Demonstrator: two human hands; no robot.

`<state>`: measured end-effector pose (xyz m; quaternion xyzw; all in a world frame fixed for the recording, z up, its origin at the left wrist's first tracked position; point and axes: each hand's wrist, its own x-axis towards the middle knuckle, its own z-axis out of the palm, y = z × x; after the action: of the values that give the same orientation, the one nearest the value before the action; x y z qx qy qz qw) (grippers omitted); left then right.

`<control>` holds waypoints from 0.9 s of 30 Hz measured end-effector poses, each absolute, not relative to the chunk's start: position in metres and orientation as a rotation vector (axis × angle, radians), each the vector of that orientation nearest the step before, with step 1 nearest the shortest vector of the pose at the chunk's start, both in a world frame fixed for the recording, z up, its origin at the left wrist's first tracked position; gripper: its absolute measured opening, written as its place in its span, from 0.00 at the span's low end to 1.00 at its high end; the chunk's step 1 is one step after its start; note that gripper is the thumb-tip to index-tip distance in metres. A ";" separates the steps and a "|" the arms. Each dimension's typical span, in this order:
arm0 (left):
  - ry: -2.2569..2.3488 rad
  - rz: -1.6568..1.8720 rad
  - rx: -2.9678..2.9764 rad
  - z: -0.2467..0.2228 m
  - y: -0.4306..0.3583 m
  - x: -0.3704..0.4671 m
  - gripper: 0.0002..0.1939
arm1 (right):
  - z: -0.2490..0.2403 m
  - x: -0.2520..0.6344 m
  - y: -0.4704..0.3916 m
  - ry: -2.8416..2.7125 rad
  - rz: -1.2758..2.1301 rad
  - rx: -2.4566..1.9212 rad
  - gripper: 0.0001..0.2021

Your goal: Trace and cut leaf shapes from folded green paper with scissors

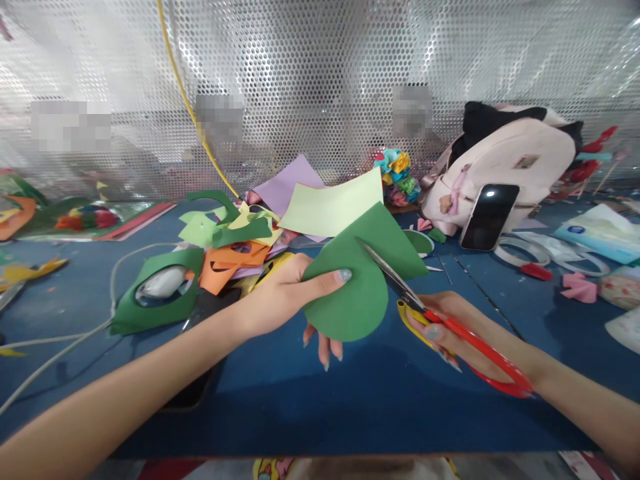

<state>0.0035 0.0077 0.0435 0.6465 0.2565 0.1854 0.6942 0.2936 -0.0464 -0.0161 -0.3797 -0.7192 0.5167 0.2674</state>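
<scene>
My left hand (315, 293) holds a sheet of green paper (350, 300), thumb on top and fingers underneath. The lower part of the sheet has a rounded edge, and a pointed part extends up and to the right. In my right hand (445, 327) are scissors (480, 353) with red handles, and a small yellow item (415, 323) shows beside the fingers. The blades lie in a slit between the rounded part and the pointed part of the paper, and look nearly closed. Pale green (335, 203) and purple sheets (293, 183) lie behind the paper.
Colourful paper scraps (233, 250) and a green cut-out sheet (185, 273) lie to the left, with a dark object partly under my left forearm. A phone (489, 217) leans on a pale pink backpack (515, 157) at the right, near tape rolls (523, 252) and a tissue pack (600, 233).
</scene>
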 end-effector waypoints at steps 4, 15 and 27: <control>0.590 0.416 1.474 0.046 0.009 0.002 0.28 | -0.010 0.292 -0.044 -1.955 1.463 -1.067 0.25; 0.563 0.355 1.511 0.050 0.015 -0.003 0.27 | -0.004 0.287 -0.042 -1.966 1.365 -0.981 0.24; 0.561 0.271 1.491 0.052 0.022 -0.008 0.27 | -0.008 0.289 -0.038 -2.105 1.144 -0.976 0.26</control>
<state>-0.0084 0.0223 0.0520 0.6669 0.2510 0.1211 0.6911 0.2892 -0.0379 -0.0083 -0.3627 -0.7826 0.4254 0.2738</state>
